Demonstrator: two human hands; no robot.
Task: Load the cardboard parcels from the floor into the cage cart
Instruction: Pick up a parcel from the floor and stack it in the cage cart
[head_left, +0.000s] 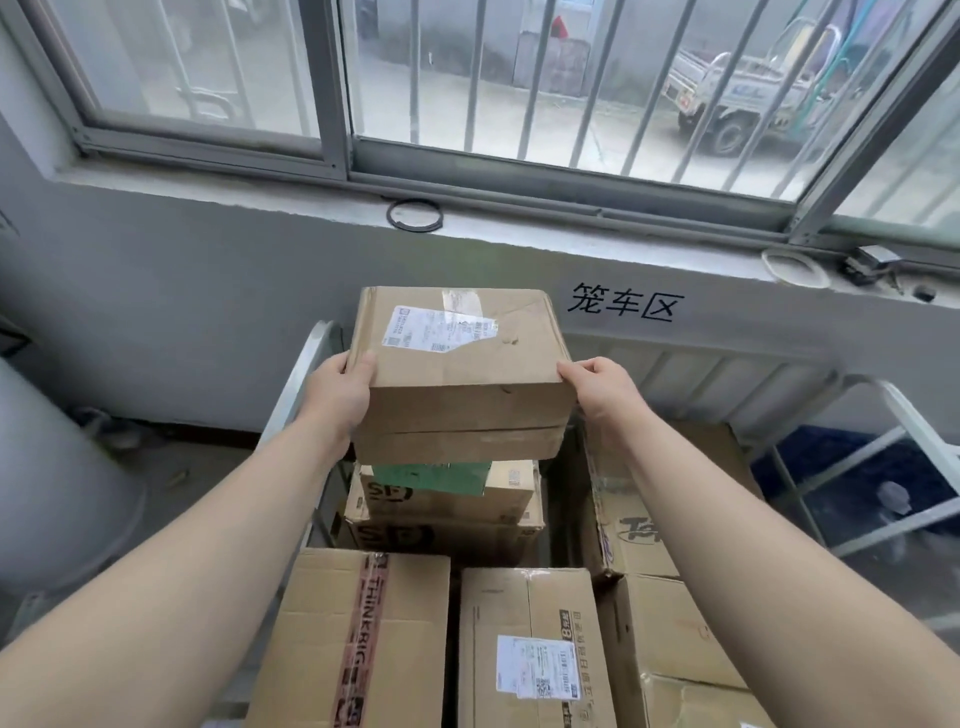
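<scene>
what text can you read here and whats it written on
"笼车区": painted on the wall.
"THINKRIG": on the tape across the near left box.
"SF": on both stacked boxes under the held parcel.
"To": cut off, on the right box.
Shipping labels on the held parcel and the near middle box: too small to read.

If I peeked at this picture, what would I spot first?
First, the cardboard parcel in the middle, gripped at its sides by the left hand and right hand. It is held above a pile of boxes in the cage cart. Behind, black writing marks the grey wall under a barred window, with a small truck outside at the top right.
</scene>
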